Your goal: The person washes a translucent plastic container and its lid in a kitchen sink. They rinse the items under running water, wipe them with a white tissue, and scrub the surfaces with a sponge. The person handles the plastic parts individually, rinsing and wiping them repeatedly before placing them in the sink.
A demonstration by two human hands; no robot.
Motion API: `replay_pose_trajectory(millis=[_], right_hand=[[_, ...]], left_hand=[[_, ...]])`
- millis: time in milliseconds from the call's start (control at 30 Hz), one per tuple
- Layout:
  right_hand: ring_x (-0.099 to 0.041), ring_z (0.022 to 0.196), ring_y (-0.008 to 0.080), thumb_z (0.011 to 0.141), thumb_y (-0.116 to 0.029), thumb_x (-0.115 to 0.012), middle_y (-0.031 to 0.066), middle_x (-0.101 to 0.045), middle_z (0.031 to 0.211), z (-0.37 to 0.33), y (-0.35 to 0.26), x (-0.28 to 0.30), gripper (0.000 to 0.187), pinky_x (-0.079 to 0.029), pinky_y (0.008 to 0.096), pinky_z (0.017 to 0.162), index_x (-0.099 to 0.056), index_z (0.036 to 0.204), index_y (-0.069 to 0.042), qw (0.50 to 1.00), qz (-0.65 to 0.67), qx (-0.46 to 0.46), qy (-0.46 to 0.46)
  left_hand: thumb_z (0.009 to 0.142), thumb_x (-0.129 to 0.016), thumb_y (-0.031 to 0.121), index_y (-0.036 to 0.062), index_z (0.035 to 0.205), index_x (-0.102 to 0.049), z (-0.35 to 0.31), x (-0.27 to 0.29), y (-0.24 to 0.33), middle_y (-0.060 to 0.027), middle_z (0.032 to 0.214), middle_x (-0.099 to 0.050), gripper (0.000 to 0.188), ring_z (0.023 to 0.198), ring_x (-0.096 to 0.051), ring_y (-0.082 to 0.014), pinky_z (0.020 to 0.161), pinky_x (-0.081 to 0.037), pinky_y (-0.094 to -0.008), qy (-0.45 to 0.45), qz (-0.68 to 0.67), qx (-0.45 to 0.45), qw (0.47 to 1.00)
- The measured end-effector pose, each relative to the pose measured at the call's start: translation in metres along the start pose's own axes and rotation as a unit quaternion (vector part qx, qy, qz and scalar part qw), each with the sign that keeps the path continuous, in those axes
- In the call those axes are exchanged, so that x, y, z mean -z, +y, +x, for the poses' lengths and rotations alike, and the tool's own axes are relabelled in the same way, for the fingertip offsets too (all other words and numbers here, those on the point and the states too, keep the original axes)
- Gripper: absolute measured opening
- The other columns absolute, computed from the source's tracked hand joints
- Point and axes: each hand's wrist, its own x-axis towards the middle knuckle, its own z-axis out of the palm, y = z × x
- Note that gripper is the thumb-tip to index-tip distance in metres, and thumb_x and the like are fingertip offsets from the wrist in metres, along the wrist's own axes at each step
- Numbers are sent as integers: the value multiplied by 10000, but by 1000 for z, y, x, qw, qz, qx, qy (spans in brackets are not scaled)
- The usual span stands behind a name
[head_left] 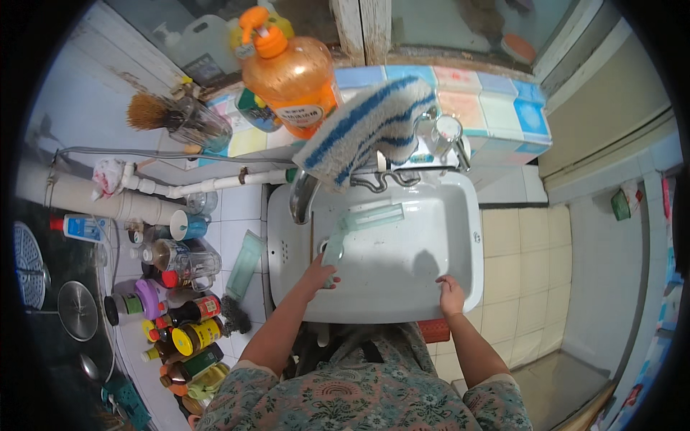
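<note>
Over the left part of the white sink (402, 287), my left hand (316, 276) is closed on a pale green translucent plastic strip (334, 248), which points away from me. A second piece of the same pale plastic, a long shallow tray (374, 216), lies in the basin just beyond it, its near end close to the strip. At the basin's right front, my right hand (451, 293) hovers with its fingers curled together; whether anything small is in them is hidden. The bent metal faucet (302, 197) reaches over the basin's left end, with a blue-striped white towel (366, 133) draped on it.
Left of the sink, another pale green tray (246, 262) lies on the tiled counter by a dark scouring pad (234, 316). Several bottles (198, 336) crowd farther left. On the back ledge stand an orange pump bottle (291, 86) and a glass holding a brush (198, 128).
</note>
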Motion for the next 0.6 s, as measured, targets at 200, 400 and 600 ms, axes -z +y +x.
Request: replay_pose_trajectory(millis=[200,400,600], right_hand=[[-593,855,342,917,-353,-448,166,-629,914,70,-182,114,343,-451,410,752,-586,1039,-63,984,61,138,95],[-588,702,337,897,-314,-513,128,-600,784,117,-239,156,269,-460,432,597,-555,880,-48,925,-156,307,161],[-594,694,316,917,-245,-488,116,-599,789,134,-236,166,209,-466,415,571,-534,848,-53,874,-246,384,165]], left_hand=[[834,-510,105,93,1404,-253,-88,7,30,-131,1160,-508,625,807,-646,-233,592,-523,-324,11,-11,-75,997],[866,-500,192,113,1400,-297,-172,-4,60,-124,1178,-536,577,800,-657,-243,608,-520,-320,33,-68,-131,988],[869,-483,236,57,1388,-301,-210,1,57,-140,1168,-551,579,809,-666,-293,601,-547,-316,23,-163,-135,977]])
